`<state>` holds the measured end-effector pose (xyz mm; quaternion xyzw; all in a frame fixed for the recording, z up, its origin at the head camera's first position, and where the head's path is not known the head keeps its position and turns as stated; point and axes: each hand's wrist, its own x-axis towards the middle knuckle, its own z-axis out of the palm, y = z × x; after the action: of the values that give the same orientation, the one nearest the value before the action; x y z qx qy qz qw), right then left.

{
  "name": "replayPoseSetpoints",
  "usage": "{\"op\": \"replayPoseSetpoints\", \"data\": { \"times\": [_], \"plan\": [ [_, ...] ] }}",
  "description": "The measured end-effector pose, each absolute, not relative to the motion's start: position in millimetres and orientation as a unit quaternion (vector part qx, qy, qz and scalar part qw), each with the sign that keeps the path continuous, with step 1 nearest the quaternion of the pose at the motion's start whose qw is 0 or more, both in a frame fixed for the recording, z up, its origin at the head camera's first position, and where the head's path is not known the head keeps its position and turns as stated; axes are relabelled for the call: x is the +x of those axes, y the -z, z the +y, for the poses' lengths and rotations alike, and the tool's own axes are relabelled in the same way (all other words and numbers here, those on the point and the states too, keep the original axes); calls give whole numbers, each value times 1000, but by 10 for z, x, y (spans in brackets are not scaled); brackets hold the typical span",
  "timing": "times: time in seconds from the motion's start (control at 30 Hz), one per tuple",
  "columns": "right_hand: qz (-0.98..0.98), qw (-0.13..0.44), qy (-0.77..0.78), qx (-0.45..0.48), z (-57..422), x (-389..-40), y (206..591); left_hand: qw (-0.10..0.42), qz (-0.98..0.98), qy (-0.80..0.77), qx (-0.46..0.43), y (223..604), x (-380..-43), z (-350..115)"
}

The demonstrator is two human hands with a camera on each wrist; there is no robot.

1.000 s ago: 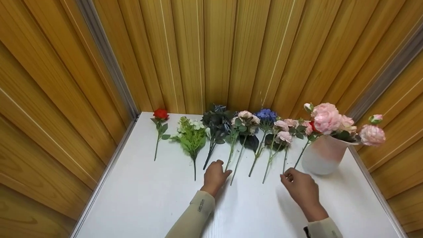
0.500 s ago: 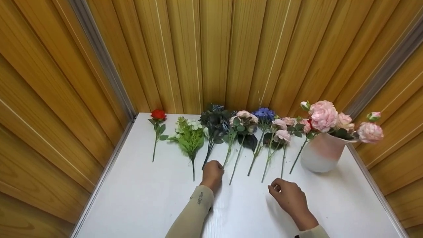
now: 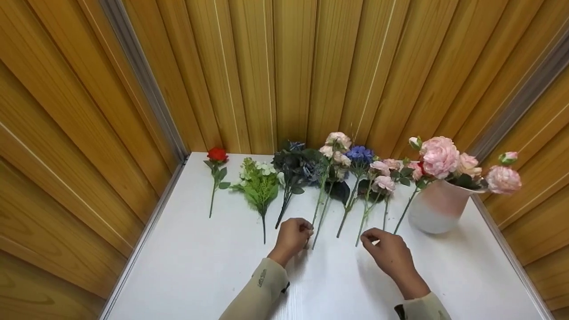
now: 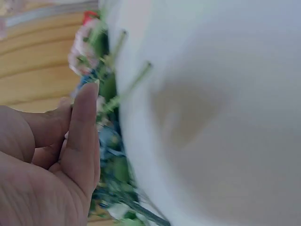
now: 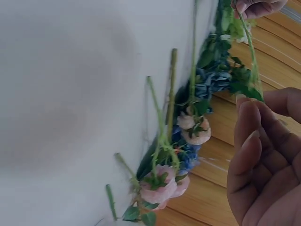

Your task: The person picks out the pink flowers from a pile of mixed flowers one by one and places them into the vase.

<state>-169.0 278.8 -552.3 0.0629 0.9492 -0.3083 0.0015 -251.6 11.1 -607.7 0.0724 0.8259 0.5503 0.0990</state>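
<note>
My left hand (image 3: 290, 240) pinches the lower end of a pale pink flower's stem (image 3: 318, 206); its bloom (image 3: 338, 140) is raised above the row. In the left wrist view, thumb and fingers (image 4: 83, 117) meet, with the stem mostly hidden. At the top of the right wrist view that hand grips the stem (image 5: 249, 40). My right hand (image 3: 390, 252) hovers over the table near the lower ends of other stems, fingers loosely curled, nothing seen in it. A second pale pink flower (image 3: 341, 172) lies just beside the lifted stem.
Across the white table (image 3: 178, 266) lie a red rose (image 3: 217, 154), a green-white bunch (image 3: 258, 184), a dark bunch (image 3: 293, 164), a blue flower (image 3: 360, 154) and light pink roses (image 3: 383, 182). A pink-white vase (image 3: 438, 209) holding pink peonies (image 3: 440, 155) stands right. Wooden panels (image 3: 293, 66) enclose the back.
My left hand has closed on the pale pink flower's stem and lifted it, raising the bloom. My right hand has drawn left, away from the stem ends near the vase.
</note>
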Motion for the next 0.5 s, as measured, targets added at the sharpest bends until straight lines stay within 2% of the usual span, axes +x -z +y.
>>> {"op": "replayPoseSetpoints", "data": {
  "times": [0.27, 0.5],
  "plan": [
    [887, -49, 451, 82, 2642, -1827, 5133, 140, 790, -584, 124, 5883, -2011, 235],
    [866, -105, 476, 111, 2531, -1801, 4954, 114, 805, -555, 178, 5874, -1794, 399]
  ]
}}
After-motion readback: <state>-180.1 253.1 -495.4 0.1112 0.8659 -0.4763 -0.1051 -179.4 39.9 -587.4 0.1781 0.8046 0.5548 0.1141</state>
